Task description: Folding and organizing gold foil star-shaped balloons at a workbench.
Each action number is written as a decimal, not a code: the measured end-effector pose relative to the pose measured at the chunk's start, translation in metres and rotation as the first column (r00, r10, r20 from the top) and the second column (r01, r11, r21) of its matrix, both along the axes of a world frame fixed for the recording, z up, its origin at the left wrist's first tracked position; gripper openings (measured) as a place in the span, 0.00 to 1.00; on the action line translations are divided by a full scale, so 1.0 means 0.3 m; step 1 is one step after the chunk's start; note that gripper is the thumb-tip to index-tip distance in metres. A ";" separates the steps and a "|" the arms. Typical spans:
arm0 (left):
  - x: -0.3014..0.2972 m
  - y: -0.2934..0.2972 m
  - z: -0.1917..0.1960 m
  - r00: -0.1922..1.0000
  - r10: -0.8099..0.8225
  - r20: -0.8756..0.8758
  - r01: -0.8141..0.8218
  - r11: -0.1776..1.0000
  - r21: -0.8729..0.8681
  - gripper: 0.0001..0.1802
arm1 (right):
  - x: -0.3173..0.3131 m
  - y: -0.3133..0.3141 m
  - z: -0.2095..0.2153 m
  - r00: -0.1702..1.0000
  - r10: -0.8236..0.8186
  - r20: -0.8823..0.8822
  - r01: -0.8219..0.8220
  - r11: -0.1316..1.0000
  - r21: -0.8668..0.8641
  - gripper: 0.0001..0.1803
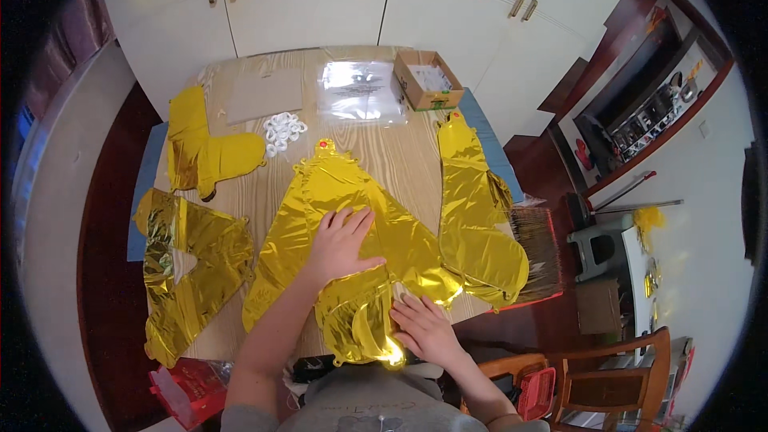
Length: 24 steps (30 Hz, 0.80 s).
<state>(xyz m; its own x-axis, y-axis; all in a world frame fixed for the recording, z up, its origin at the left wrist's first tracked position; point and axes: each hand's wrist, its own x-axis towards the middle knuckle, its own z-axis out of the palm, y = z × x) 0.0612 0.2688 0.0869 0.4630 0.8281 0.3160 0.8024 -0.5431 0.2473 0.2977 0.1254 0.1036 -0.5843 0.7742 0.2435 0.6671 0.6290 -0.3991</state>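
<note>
A: Gold foil balloon?
B: Flat on the surface, below the cardboard box.
A: Hands?
B: Left hand and right hand, fingers spread flat, pressing on it, gripping nothing.

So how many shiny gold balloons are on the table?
4. One at the far left, one at the near left, one in the middle under both hands, one on the right. More may be stacked underneath.
</note>
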 end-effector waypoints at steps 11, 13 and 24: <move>0.004 0.001 -0.003 1.000 -0.002 0.012 0.002 1.000 0.007 0.49 | -0.008 0.011 0.016 0.997 -0.010 0.082 0.011 1.000 -0.020 0.26; 0.004 0.001 -0.002 1.000 -0.002 0.011 0.002 1.000 -0.003 0.50 | -0.009 0.012 0.019 0.997 -0.010 0.071 0.012 0.999 -0.033 0.26; 0.003 -0.001 0.017 1.000 0.003 0.018 -0.002 0.999 -0.046 0.56 | -0.029 0.031 0.029 0.996 0.059 0.065 -0.056 0.998 -0.040 0.25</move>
